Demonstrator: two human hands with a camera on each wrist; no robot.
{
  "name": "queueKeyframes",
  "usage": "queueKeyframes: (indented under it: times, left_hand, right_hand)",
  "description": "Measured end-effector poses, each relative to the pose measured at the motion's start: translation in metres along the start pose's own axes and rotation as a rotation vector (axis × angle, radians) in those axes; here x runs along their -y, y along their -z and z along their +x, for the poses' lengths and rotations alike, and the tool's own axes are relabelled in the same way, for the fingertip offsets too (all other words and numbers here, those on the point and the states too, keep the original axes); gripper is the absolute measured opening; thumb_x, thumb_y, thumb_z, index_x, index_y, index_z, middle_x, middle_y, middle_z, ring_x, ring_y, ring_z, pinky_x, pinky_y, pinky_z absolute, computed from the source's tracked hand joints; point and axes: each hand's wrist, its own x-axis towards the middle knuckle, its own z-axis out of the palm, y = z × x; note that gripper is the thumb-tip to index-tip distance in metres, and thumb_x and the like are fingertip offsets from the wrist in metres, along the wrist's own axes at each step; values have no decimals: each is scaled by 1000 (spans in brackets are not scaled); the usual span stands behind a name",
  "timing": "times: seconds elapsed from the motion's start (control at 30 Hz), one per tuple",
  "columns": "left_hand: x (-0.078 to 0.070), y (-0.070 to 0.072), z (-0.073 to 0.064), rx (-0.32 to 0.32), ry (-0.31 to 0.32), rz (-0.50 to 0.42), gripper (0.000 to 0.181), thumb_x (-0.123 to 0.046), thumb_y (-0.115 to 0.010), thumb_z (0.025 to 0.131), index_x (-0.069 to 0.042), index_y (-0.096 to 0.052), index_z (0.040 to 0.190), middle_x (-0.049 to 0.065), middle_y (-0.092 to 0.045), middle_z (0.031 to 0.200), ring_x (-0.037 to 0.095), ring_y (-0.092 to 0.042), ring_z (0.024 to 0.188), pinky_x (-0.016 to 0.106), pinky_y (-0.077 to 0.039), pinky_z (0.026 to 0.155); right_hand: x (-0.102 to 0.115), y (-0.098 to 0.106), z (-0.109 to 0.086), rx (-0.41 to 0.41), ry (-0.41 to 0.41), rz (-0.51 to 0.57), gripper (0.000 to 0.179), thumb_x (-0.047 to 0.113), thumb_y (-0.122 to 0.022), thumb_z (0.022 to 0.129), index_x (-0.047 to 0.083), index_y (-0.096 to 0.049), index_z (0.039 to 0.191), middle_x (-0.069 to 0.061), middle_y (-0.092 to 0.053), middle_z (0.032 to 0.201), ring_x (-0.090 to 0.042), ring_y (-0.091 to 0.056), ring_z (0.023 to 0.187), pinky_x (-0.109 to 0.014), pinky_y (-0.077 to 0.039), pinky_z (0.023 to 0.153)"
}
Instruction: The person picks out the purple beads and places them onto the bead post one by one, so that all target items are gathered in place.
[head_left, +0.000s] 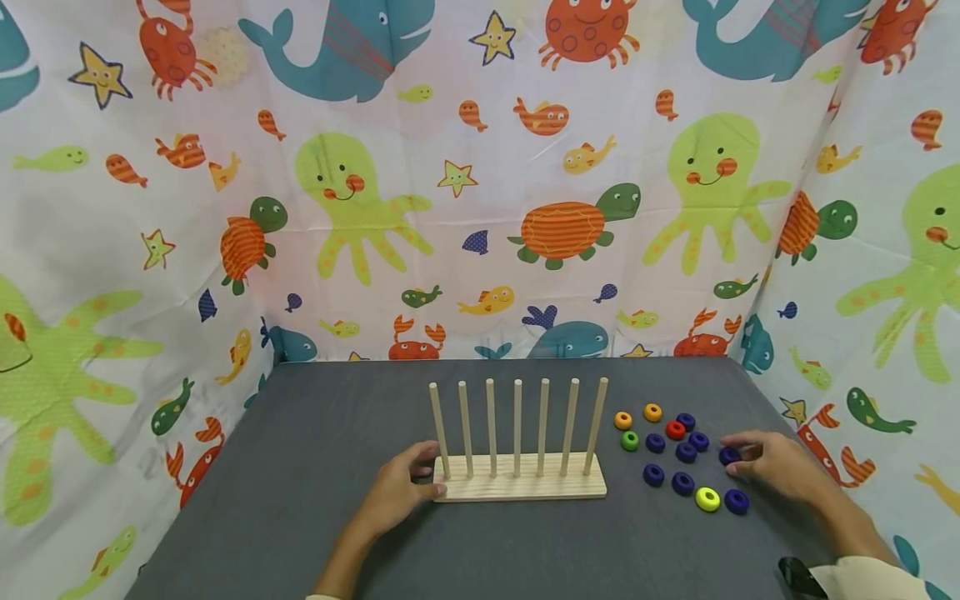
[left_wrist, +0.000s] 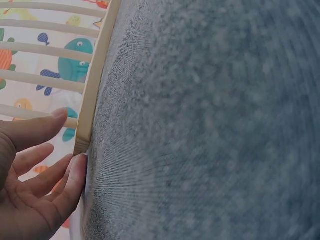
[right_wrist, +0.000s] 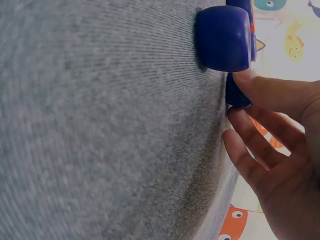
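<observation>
A pale wooden peg stand (head_left: 519,490), with several upright bare pegs, sits on the grey table. At its left end, my left hand (head_left: 405,483) grips the base between thumb and fingers; the left wrist view shows fingertips against the base's end (left_wrist: 82,142). Over on the right, my right hand (head_left: 780,462) pinches a dark blue ring (head_left: 729,456) lying on the table. In the right wrist view the thumb partly covers that ring (right_wrist: 236,92), and another blue ring (right_wrist: 222,39) stands nearer the camera.
Loose rings lie between the stand and my right hand: several dark blue ones (head_left: 682,483), a red ring (head_left: 675,430), a green ring (head_left: 629,441), a yellow ring (head_left: 707,499) and two orange rings (head_left: 652,412). A sea-animal curtain (head_left: 480,275) hangs behind and beside the table (head_left: 315,450).
</observation>
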Motion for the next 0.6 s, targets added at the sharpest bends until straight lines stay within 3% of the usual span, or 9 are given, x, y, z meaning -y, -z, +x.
queueKeyframes:
  times: [0.2,0.43,0.6]
  left_hand:
    - [0,0,0,20,-8,8,72,-2,-90,79,-3,-60,145,22,-64,142,36,-69,120,50,-58,97]
    - [0,0,-3,35,-21,-19,73,4,-88,78,0,-60,144,24,-62,144,40,-67,122,46,-60,95]
    - [1,0,-4,36,-17,-35,73,7,-86,79,0,-59,146,25,-60,146,42,-66,124,44,-60,95]
  right_hand:
    - [-4,-2,1,-2,-11,-7,38,18,-79,94,-3,-73,126,-23,-74,116,-34,-70,101,-59,-56,85]
    - [4,-3,-1,-47,-14,-7,42,26,-78,97,-1,-72,129,-15,-74,114,-25,-68,98,-44,-56,80]
    - [22,-1,-3,-91,-6,-17,49,35,-77,98,2,-71,133,-16,-74,118,-29,-69,102,-50,-57,82]
